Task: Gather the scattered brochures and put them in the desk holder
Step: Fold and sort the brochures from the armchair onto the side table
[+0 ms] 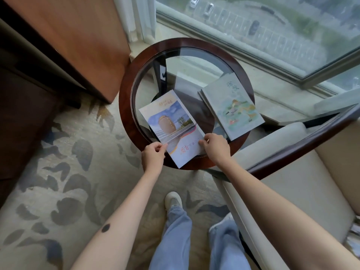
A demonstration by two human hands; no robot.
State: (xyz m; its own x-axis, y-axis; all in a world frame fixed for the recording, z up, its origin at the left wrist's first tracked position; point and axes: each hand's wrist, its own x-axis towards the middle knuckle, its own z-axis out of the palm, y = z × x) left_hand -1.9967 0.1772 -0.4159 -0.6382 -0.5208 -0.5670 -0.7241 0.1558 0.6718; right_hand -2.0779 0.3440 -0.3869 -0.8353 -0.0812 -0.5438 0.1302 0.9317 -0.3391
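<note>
1. Round glass table point(124, 106), wood rim, stands by the window; everything below is placed relative to it. No desk holder in view, so the drop-off spot can't be told.
2. Cream armchair point(292, 182) just right of the table, touching or nearly touching its rim.
3. Green brochure point(233, 106) lies flat on the table's right side, one corner past the rim, a second one seemingly under it. Untouched; likely next to gather.
4. Blue brochure point(171, 127) lies on the table's near side, bottom corner overhanging the rim, which makes it easy to pinch.
5. Left hand point(153, 157) at the table's near rim, fingers curled, pinching the blue brochure's left edge.
6. Right hand point(215, 146) at its right edge, fingers bent onto the paper, probably steadying it for the lift.
</note>
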